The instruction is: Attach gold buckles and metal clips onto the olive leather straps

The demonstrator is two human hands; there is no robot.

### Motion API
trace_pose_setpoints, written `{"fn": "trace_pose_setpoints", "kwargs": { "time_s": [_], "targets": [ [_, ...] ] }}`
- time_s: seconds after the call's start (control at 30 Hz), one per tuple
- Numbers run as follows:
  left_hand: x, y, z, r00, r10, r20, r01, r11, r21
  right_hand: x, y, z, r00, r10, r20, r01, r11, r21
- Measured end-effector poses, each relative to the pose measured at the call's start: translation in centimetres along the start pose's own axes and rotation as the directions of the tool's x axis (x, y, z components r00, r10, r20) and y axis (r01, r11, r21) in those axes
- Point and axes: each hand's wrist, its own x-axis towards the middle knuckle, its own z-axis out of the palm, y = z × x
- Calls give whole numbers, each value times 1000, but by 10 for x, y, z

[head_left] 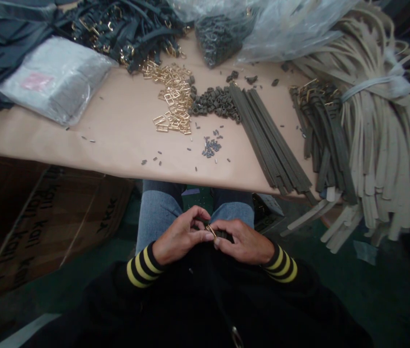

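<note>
Above my lap, in front of the table edge, my left hand [185, 234] and my right hand [243, 240] meet fingertip to fingertip. Between them is a small gold buckle [211, 230], pinched by the fingers of both hands. A dark piece shows beside the curled fingers of my right hand, partly hidden. On the table lie a pile of gold buckles [176, 94], a heap of dark olive loops [215, 102], small grey pins [211, 147] and a row of olive straps [268, 140].
Finished-looking dark straps with buckles [326, 125] and a tied beige strap bundle [375, 130] hang over the right edge. A wrapped packet [58, 79] lies left, near black straps [136, 29]. Cardboard boxes [78, 217] stand below left.
</note>
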Motion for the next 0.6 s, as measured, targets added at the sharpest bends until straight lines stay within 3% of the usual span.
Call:
{"fn": "trace_pose_setpoints", "kwargs": {
  "time_s": [0.17, 0.27, 0.37, 0.6],
  "targets": [
    [2, -4, -2, 999, -22, 33, 22, 1000, 8, 0, 0, 2, 997, 78, 30, -80, 994, 74],
    [3, -5, -3, 996, -50, 75, 57, 994, -93, -1, 3, 6, 990, 140, 22, -141, 960, 240],
    [3, -5, -3, 991, -49, 124, 74, 975, -210, -1, 5, 7, 994, 106, -24, -92, 935, 343],
    [4, -4, 2, 999, 11, 51, 3, 965, -261, 3, -2, 0, 995, 54, -81, -49, 997, 66]
  ]
}}
